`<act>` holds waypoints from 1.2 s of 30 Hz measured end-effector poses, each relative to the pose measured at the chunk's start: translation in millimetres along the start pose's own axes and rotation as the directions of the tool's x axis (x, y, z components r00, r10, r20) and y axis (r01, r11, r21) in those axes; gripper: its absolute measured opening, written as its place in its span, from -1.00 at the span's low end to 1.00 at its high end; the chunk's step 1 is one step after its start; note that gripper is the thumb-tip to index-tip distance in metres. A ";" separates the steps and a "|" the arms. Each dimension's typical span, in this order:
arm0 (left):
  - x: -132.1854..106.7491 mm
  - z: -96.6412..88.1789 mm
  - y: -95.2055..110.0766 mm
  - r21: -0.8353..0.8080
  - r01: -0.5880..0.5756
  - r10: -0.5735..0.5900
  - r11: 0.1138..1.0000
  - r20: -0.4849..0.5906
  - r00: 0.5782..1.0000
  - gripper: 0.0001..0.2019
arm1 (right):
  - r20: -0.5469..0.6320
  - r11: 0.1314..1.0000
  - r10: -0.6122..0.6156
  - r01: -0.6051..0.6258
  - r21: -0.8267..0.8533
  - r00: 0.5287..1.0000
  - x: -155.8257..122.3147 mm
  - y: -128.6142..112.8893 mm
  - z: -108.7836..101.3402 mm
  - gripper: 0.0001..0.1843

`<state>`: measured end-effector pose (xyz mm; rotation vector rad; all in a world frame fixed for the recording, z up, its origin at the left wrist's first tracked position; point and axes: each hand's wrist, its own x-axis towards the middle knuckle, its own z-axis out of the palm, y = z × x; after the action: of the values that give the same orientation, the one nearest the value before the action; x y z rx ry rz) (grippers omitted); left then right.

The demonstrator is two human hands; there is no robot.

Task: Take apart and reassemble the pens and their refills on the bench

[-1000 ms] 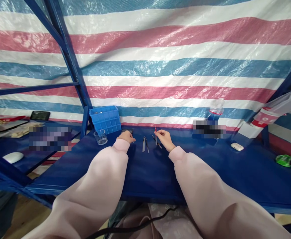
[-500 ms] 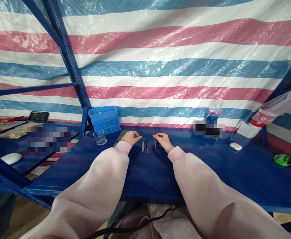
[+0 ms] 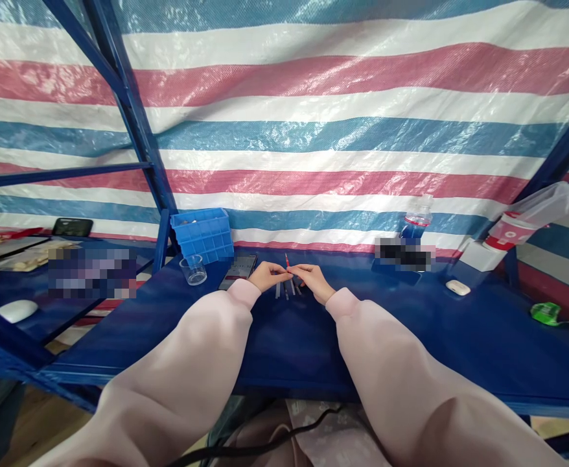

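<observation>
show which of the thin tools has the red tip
The upright thin tool between the left hand and right hand; the others lie flat on the table, with no red showing.

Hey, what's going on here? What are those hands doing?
A person is at a blue table, working with bare hands. The right hand pinches a thin red-tipped rod, and the fingertips of the left hand are right beside it. A few thin tools lie on the table just under the hands. Close by are a phone, a clear plastic cup and a blue compartment box.
</observation>
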<state>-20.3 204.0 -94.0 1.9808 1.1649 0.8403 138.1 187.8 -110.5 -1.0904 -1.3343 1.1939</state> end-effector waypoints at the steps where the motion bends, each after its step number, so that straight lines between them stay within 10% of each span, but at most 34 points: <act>1: -0.1 0.0 0.8 -0.042 0.010 -0.009 0.999 0.011 1.000 -0.66 | -0.013 1.000 -0.012 0.012 0.010 1.000 -0.9 -0.9 1.4 -0.65; 7: 0.2 -4.6 6.3 -0.046 0.134 -0.133 0.990 0.030 0.991 -0.72 | -0.026 0.995 -0.093 0.094 0.030 0.995 -0.1 1.0 5.8 -0.66; 16: 3.1 -15.5 -3.0 0.419 0.381 -0.313 0.824 -0.223 0.923 -0.80 | 0.000 0.964 -0.182 0.179 -0.198 0.983 22.0 34.2 -1.4 -0.77; 36: 4.0 -3.1 -11.5 0.544 0.360 -0.355 0.758 -0.118 0.927 -0.81 | 0.078 0.724 -0.151 0.164 -0.670 0.985 20.7 40.0 -3.4 -0.71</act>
<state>-26.6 212.5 -100.9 2.0769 1.8880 0.3162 139.7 212.8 -148.0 -1.4275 -1.9110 0.5751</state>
